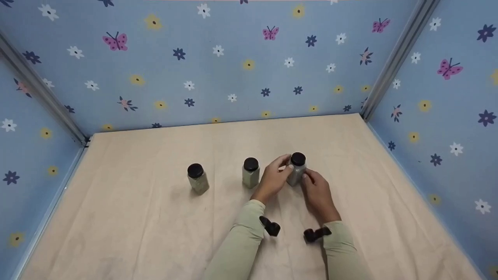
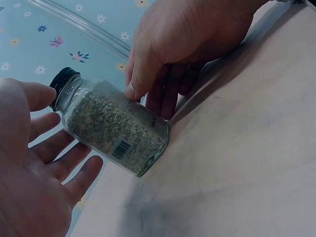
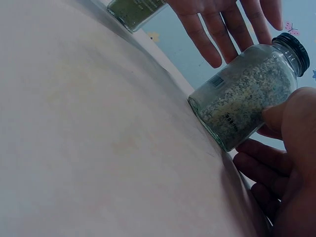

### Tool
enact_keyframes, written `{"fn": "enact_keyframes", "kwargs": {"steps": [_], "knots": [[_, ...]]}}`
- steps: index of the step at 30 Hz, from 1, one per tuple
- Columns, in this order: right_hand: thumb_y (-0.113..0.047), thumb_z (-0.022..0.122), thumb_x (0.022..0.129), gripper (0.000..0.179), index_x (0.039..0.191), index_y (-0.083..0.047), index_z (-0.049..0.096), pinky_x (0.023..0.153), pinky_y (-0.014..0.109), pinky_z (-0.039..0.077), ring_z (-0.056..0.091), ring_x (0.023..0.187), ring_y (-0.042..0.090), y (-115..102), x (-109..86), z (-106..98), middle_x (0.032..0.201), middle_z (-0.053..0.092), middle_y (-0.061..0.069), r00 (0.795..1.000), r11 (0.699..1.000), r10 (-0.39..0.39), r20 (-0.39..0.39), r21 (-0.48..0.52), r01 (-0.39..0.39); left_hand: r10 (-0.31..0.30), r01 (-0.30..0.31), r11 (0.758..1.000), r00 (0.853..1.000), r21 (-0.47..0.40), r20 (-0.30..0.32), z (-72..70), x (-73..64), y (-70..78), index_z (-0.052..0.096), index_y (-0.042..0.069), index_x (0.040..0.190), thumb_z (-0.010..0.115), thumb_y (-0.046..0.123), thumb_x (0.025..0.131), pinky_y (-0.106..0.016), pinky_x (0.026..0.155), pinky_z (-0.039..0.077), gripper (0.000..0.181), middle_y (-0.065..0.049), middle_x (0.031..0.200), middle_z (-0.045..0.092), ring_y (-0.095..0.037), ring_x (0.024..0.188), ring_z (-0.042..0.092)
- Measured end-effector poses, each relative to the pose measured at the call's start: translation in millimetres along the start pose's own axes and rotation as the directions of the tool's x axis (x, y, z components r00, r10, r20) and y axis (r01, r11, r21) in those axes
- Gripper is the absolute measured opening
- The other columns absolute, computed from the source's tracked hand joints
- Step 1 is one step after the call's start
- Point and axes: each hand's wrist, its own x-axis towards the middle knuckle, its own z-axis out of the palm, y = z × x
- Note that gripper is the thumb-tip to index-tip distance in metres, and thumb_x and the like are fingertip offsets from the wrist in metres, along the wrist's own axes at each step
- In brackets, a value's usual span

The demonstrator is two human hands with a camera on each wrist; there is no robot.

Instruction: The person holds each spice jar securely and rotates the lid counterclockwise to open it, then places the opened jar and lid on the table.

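Note:
A glass spice jar (image 1: 296, 175) with a black lid stands on the cloth between the two hands; dried flakes and a small barcode label show in the left wrist view. My right hand (image 1: 318, 190) pinches its lower side, the thumb (image 3: 276, 118) against the glass. On the other side is my left hand (image 1: 273, 179), its fingers (image 2: 54, 145) spread and mostly straight beside the jar, the thumb by the lid (image 2: 63, 86). Left of the hands stands a second jar (image 1: 251, 174) with green contents, and farther left a third jar (image 1: 199, 182), both black-lidded.
A beige cloth (image 1: 167, 233) with creases covers the table. Blue patterned panels (image 1: 218, 70) rise at the back and both sides, joined by grey metal posts (image 1: 397, 58). Each wrist wears a black camera mount (image 1: 272, 227).

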Motion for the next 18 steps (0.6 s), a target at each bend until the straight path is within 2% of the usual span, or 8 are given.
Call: {"fn": "enact_keyframes", "kwargs": {"steps": [5, 11, 18], "knots": [[-0.026, 0.048, 0.107, 0.04, 0.141, -0.006, 0.056, 0.11, 0.046, 0.038, 0.049, 0.133, 0.027, -0.2, -0.6, 1.0, 0.139, 0.057, 0.012, 1.0, 1.0, -0.003, -0.004, 0.012, 0.003, 0.002, -0.002, 1.0, 1.0, -0.002, 0.007, -0.5, 0.9, 0.2, 0.056, 0.012, 0.143, 0.058, 0.019, 0.102, -0.037, 0.104, 0.044, 0.041, -0.001, 0.137, 0.06, -0.018, 0.13, 0.052], [-0.024, 0.048, 0.107, 0.041, 0.143, -0.005, 0.055, 0.109, 0.046, 0.039, 0.051, 0.131, 0.027, 0.9, -0.6, 2.4, 0.137, 0.058, 0.013, 1.0, 1.0, 0.009, 0.013, -0.001, -0.008, -0.012, 0.012, 1.0, 1.0, -0.008, 0.01, 0.4, 0.4, 1.0, 0.054, 0.012, 0.144, 0.058, 0.017, 0.102, -0.032, 0.105, 0.043, 0.043, -0.003, 0.138, 0.059, -0.016, 0.128, 0.053], [-0.022, 0.047, 0.107, 0.04, 0.143, -0.005, 0.055, 0.109, 0.046, 0.04, 0.052, 0.13, 0.027, 0.7, 2.1, 1.4, 0.136, 0.059, 0.012, 1.0, 1.0, 0.02, 0.011, 0.018, -0.02, -0.007, 0.006, 0.999, 1.0, 0.044, 0.03, -0.3, 6.2, 3.8, 0.052, 0.014, 0.146, 0.058, 0.02, 0.102, -0.028, 0.104, 0.044, 0.045, -0.003, 0.138, 0.06, -0.013, 0.126, 0.055]]}}
